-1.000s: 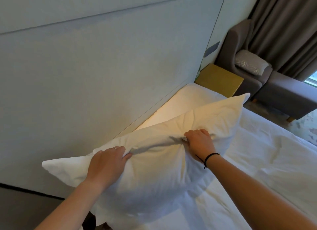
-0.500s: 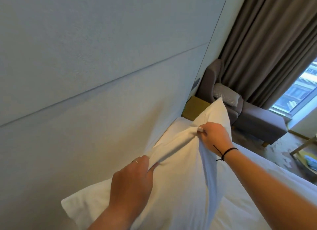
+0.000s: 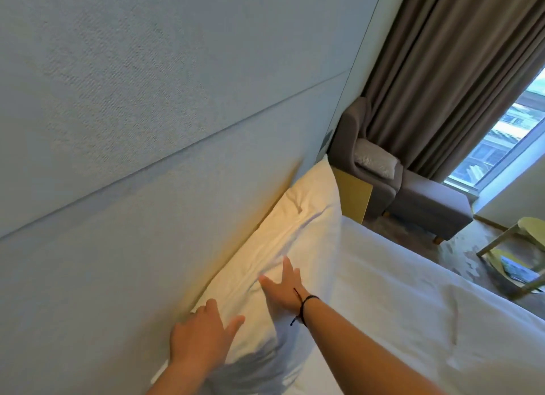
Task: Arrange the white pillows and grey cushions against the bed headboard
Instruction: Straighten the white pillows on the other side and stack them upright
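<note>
Head view: pale headboard (image 3: 147, 129) fills the frame from 12 round to 9 o'clock, w/ a seam running diagonally across it. White bed (image 3: 413, 291) spreads from centre to 4 o'clock. Pillow (image 3: 300, 217) stands on edge btwn bed & headboard, leaning against the panel, its far corner pointing to approx 1 o'clock, warm light on its upper side. My left hand (image 3: 203, 335) at 6 o'clock lies flat on the near end of the pillow, fingers straight & spread, nothing gripped. My right hand (image 3: 283, 288) just past it, also flat on the pillow, fingers spread; black band (image 3: 306, 303) on that wrist. Hands close but not touching each other. At 2 o'clock: grey armchair (image 3: 368, 158) w/ a cushion (image 3: 374, 161) on its seat, curtain (image 3: 457, 70) behind, window (image 3: 507, 129) at 3.
</note>
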`<state>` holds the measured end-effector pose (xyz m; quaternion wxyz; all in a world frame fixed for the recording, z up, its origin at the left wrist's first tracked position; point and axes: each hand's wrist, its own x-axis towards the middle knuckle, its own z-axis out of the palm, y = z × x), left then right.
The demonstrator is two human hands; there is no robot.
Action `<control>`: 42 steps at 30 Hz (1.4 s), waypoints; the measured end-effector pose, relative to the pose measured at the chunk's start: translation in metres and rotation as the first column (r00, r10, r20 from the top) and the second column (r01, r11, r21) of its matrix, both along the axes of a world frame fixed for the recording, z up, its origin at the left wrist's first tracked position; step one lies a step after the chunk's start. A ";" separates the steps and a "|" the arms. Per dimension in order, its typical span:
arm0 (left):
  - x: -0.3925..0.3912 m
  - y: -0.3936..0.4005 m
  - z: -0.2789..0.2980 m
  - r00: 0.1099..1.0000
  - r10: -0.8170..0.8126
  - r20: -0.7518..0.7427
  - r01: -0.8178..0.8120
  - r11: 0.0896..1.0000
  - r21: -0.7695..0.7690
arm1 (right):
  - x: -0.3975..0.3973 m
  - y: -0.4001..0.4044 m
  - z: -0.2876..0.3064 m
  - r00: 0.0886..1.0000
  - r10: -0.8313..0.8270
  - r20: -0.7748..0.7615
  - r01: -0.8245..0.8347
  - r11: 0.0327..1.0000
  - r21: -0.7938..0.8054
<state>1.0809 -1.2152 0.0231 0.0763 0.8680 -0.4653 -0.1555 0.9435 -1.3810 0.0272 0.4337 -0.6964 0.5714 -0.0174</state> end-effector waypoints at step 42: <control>-0.324 -0.020 -0.037 0.740 -0.634 -0.226 0.622 0.772 -0.131 | -0.454 0.177 -0.026 0.666 -0.738 0.113 0.707 0.672 0.220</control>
